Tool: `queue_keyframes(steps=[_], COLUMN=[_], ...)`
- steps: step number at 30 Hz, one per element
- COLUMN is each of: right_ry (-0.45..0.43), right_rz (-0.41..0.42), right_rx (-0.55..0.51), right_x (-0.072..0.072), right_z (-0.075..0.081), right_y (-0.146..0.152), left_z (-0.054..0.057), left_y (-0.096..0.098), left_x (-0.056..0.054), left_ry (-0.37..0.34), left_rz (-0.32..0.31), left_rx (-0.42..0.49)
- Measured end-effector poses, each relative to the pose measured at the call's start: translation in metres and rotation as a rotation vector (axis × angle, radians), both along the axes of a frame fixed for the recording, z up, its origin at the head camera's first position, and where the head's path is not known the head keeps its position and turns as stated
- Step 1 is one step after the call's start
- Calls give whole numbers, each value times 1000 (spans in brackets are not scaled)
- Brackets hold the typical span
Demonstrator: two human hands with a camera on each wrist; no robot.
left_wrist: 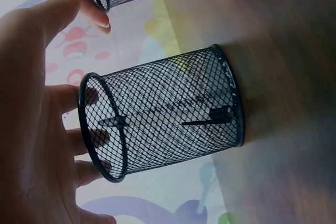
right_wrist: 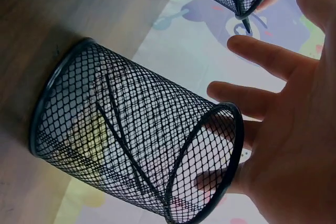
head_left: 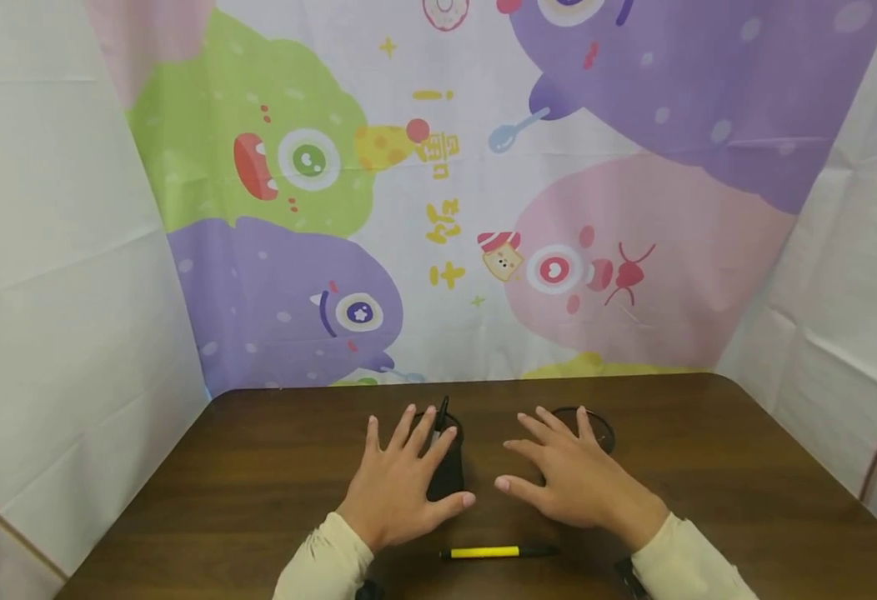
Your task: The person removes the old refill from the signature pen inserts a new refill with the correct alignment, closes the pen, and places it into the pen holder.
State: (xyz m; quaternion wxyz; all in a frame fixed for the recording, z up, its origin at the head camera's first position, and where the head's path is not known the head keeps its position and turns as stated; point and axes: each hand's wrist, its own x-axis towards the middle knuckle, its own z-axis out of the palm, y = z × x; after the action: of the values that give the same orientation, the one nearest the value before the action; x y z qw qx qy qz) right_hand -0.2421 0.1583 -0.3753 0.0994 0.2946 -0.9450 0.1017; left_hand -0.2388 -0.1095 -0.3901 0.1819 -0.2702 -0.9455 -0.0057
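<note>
My left hand [head_left: 401,492] is spread with straight fingers above a black mesh pen holder [left_wrist: 168,124]. A dark pen [head_left: 443,410] stands in that holder and pokes past its rim. To the right, a second black mesh pen holder [right_wrist: 131,124] stands upright, partly hidden by my right hand [head_left: 588,487]. Thin dark sticks [right_wrist: 122,142] show inside it through the mesh. The right hand is spread too, its fingers by the holder's rim. Neither hand grips anything. Between the forearms, a yellow pen [head_left: 487,552] with dark ends lies crosswise on the table.
The brown wooden table [head_left: 281,467] has rounded far corners. Behind it hangs a cloth [head_left: 468,333] printed with cartoon monsters. White fabric walls [head_left: 56,275] close in both sides.
</note>
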Motion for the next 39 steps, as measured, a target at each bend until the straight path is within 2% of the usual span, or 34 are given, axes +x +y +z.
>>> queue_keyframes(steps=[4, 12, 18, 24, 33, 39], right_ry=[16, 49, 78, 63, 55, 45], right_rz=[21, 44, 63, 88, 116, 117], right_rx=[-4, -9, -23, -43, -46, -49], right_x=[-1, -1, 2, 2, 4, 6], right_z=[-1, 0, 2, 3, 1, -2], right_y=[-1, 1, 2, 2, -2, 0], left_z=[-2, -1, 1, 2, 4, 3], left_y=[-2, -1, 2, 3, 6, 8], left_x=[1, 7, 11, 13, 16, 19], left_ry=[11, -24, 27, 87, 54, 90], left_rz=[-4, -56, -59, -73, -69, -101], left_rx=[-3, 6, -10, 5, 17, 11])
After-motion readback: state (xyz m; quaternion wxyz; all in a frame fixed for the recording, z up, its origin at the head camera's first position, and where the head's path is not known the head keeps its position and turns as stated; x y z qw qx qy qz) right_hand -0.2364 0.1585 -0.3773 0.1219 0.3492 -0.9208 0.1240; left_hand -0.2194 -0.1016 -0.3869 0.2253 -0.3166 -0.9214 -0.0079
